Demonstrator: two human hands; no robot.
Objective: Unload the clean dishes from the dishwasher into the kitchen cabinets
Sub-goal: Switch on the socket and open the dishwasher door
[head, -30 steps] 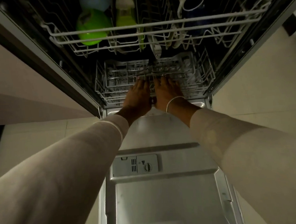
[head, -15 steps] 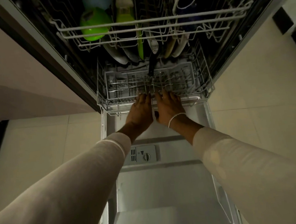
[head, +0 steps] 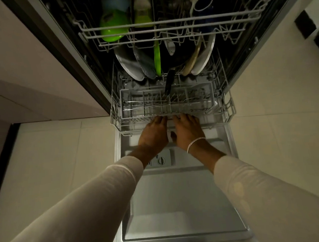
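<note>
Left hand [head: 153, 135] and right hand [head: 187, 132], side by side, hook their fingers over the front rail of the lower rack [head: 227, 105]. The plates [head: 131, 66] stand on edge straight beyond, about equally near either hand.

Pale floor tiles [head: 54, 155] flank both sides, a light cabinet panel [head: 20, 60] stands left, and dark shapes [head: 302, 24] sit at the floor's far right edge.

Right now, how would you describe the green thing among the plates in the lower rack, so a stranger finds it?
In the dishwasher, find the lower rack. Plates stand on edge at its back. The green thing is the thin one mid-row, the only bright colour among grey and pale.
</note>
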